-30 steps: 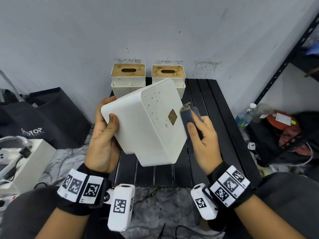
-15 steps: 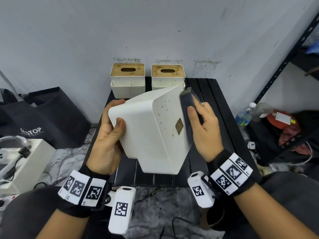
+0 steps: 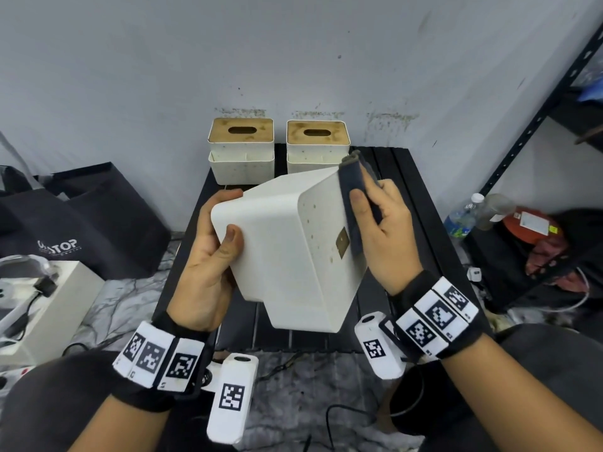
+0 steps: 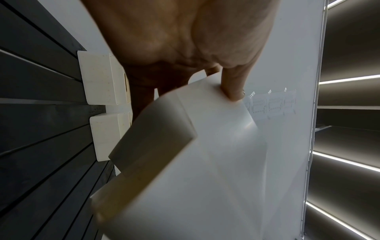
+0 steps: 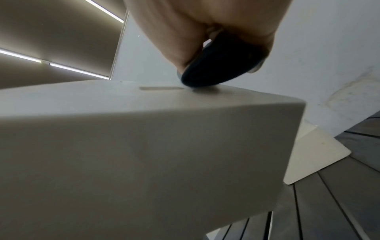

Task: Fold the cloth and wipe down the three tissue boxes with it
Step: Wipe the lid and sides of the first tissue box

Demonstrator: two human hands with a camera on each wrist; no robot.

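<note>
My left hand [image 3: 208, 256] grips a white tissue box [image 3: 287, 252] by its left end and holds it tilted in the air above the black slatted table [image 3: 404, 203]. In the left wrist view the thumb lies on the box [image 4: 205, 162]. My right hand [image 3: 385, 230] pinches a folded dark grey cloth [image 3: 354, 197] and presses it against the box's speckled right end, beside a small brown square patch. From the right wrist the cloth [image 5: 218, 68] meets the box [image 5: 144, 138] at its top edge. Two more tissue boxes with brown slotted lids [image 3: 241, 151] [image 3: 316, 148] stand at the table's far edge.
A grey wall rises just behind the two standing boxes. Black bags [image 3: 81, 223] and a white carton [image 3: 42, 308] lie on the floor at left. A black metal shelf [image 3: 535, 125], bottles [image 3: 463, 216] and clutter stand at right.
The held box has shifted right and turned, showing more of its side face. My right hand has slid the cloth up the box's end toward the far corner.
</note>
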